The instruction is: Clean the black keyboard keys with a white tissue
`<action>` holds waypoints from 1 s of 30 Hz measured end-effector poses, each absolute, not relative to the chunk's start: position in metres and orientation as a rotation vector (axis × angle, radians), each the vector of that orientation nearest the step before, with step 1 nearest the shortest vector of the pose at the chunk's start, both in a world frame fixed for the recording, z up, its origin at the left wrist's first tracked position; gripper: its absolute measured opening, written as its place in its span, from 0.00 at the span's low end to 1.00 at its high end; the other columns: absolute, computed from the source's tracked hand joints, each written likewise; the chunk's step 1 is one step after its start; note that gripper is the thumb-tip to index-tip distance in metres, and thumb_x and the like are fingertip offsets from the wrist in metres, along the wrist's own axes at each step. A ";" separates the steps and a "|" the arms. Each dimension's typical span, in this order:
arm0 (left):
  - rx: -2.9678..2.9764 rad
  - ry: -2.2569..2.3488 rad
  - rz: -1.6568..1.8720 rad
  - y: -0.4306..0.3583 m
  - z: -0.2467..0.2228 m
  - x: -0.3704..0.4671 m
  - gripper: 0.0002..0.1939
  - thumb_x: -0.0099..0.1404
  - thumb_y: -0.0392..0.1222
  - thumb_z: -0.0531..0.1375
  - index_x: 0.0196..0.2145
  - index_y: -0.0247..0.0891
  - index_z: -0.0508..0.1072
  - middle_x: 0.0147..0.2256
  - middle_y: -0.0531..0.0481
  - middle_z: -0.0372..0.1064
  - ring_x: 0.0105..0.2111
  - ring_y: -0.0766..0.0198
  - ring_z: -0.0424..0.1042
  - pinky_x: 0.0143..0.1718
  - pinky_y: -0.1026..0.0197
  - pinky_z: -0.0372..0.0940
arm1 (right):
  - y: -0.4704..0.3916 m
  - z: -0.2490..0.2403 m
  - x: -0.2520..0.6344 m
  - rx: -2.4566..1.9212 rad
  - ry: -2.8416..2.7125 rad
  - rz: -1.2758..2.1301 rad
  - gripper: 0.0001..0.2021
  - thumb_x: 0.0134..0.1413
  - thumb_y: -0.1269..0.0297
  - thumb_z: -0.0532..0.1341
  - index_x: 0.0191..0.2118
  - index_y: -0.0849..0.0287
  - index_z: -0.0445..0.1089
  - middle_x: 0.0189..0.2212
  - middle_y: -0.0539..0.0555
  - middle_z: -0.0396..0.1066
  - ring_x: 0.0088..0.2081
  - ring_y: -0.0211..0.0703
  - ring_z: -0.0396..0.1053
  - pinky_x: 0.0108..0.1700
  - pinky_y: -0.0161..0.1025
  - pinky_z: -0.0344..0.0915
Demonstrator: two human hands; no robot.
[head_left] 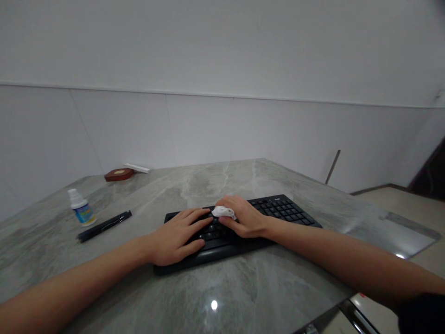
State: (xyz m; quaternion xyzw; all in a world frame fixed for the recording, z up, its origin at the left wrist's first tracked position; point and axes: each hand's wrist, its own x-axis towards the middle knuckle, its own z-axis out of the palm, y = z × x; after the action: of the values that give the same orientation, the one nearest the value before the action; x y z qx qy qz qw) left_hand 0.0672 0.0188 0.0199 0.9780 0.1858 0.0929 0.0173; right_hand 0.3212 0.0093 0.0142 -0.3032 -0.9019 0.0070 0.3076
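A black keyboard (219, 246) lies at a slant on the grey marbled table. My left hand (179, 234) rests flat on its left part, fingers stretched out and spread over the keys. A crumpled white tissue (223, 212) is pinched between the thumb and fingers of my right hand (245, 216), which is over the middle keys just beside the left fingertips. Keys under both hands are hidden, while the right-hand block of keys shows past my right wrist.
To the left stand a small white spray bottle (81, 208) with a blue label and, beside it, a long black brush-like tool (104, 226). Near the wall are a reddish-brown box (118, 174) and a white strip (137, 168). The table (208, 185) meets a white wall.
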 end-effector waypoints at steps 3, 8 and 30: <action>3.042 0.586 0.284 0.019 0.018 0.066 0.27 0.72 0.49 0.49 0.66 0.42 0.51 0.65 0.42 0.48 0.63 0.48 0.52 0.62 0.43 0.53 | 0.012 0.011 0.322 -0.890 -2.349 0.009 0.14 0.66 0.58 0.49 0.46 0.62 0.62 0.38 0.59 0.71 0.37 0.46 0.67 0.41 0.43 0.62; 3.035 0.585 0.281 0.021 0.018 0.066 0.27 0.72 0.49 0.49 0.66 0.43 0.51 0.65 0.43 0.47 0.64 0.48 0.50 0.62 0.42 0.51 | 0.017 0.008 0.323 -0.883 -2.318 0.013 0.11 0.65 0.62 0.51 0.36 0.60 0.67 0.32 0.55 0.71 0.34 0.42 0.67 0.39 0.39 0.60; 3.049 0.586 0.277 0.020 0.019 0.067 0.27 0.73 0.49 0.48 0.66 0.42 0.50 0.65 0.42 0.47 0.63 0.49 0.50 0.62 0.43 0.52 | 0.020 0.006 0.324 -0.981 -2.384 0.065 0.05 0.52 0.73 0.60 0.32 0.61 0.74 0.30 0.53 0.77 0.34 0.44 0.73 0.42 0.42 0.59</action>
State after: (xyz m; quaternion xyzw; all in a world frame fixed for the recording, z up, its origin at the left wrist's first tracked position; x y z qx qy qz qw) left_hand 0.0665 0.0198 0.0189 0.9781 0.1879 0.0889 0.0124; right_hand 0.3240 0.0202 0.0058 -0.3653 -0.8882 0.0243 0.2776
